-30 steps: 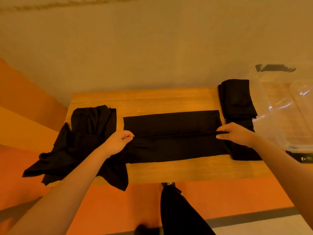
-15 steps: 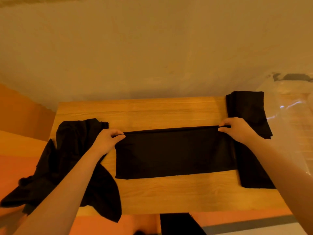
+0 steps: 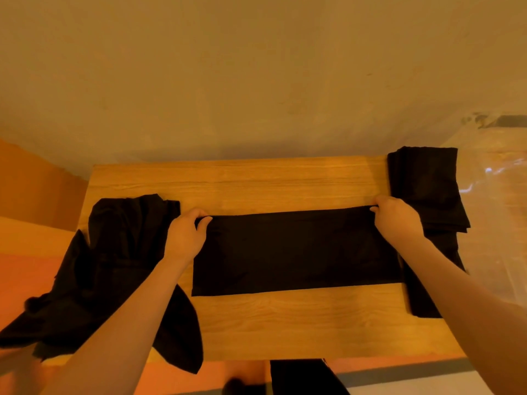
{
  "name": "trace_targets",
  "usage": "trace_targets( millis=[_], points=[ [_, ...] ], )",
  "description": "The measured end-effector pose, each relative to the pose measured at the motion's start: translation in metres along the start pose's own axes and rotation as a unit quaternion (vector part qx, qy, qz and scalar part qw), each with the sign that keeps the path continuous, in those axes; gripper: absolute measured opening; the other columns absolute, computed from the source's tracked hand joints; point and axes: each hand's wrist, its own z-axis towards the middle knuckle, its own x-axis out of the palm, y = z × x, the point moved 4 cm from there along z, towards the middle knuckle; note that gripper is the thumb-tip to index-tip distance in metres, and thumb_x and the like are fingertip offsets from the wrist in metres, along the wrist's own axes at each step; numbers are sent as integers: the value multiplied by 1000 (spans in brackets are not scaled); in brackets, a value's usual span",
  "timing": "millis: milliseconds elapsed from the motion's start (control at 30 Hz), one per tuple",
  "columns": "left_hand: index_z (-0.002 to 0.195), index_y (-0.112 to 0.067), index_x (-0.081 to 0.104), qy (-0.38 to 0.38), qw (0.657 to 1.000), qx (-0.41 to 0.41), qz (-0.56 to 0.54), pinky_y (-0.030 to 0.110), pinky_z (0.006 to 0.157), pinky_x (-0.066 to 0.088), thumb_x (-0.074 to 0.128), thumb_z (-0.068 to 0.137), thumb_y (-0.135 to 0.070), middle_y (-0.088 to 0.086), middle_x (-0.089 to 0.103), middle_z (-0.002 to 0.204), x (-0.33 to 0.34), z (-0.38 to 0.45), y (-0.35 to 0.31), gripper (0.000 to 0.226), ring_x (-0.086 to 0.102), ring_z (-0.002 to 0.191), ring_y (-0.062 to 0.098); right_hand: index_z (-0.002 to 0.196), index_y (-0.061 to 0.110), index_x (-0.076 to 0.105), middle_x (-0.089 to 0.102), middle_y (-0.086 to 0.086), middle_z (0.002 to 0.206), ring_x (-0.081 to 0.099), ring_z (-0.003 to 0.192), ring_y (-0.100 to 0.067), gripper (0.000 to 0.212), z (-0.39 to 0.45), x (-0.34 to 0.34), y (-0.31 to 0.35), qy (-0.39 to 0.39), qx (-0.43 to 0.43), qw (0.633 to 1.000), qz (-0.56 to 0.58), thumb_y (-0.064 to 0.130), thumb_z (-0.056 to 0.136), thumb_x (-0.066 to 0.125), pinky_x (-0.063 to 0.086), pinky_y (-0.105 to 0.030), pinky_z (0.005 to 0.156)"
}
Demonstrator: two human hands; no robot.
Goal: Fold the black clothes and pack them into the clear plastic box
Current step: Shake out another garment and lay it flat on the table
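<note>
Centre of frame: black garment (image 3: 296, 252) lies flat as a long band on the wooden table (image 3: 285, 183). Left hand (image 3: 186, 238) pinches its upper left corner, right hand (image 3: 397, 220) its upper right corner; fingers curled on the far edge, probably to keep the fold taut and square. Unfolded black pile (image 3: 114, 266) at left, hanging over the edge. Folded stack (image 3: 425, 186) upper right, next to the clear plastic box (image 3: 496, 195), likely staged for packing.
</note>
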Motion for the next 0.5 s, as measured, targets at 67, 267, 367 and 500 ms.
trace_targets(
  millis=[67,267,367,500],
  points=[
    [100,-5,65,-21,1000,-2,16,28,65,43,55,92,-17,7,65,86,1,3,3,17,54,69,16,86,3,56,64,-13,94,60,85,-29,11,0,-1,2,-23,5,1000,-13,4,93,47,38,-31,60],
    [97,-4,64,-72,985,-3,156,43,70,44,57,91,-18,15,64,86,4,-3,-3,17,58,80,31,97,-1,56,58,-20,100,55,88,-34,10,-3,-1,9,-83,-1,995,-52,5,91,50,39,-36,60],
    [95,-4,61,-116,971,50,204,44,72,45,62,85,-15,16,61,93,6,-18,-29,15,57,87,35,114,-3,55,55,-23,117,52,104,-39,32,-15,-7,29,-142,-48,987,-53,-1,82,57,46,-45,77],
    [125,-8,53,18,961,180,208,45,100,41,44,90,-33,13,53,132,61,-64,-66,44,50,122,30,128,6,52,52,-15,134,50,123,-31,44,-47,28,73,-70,-243,966,-48,22,88,57,43,-44,97]
  ],
)
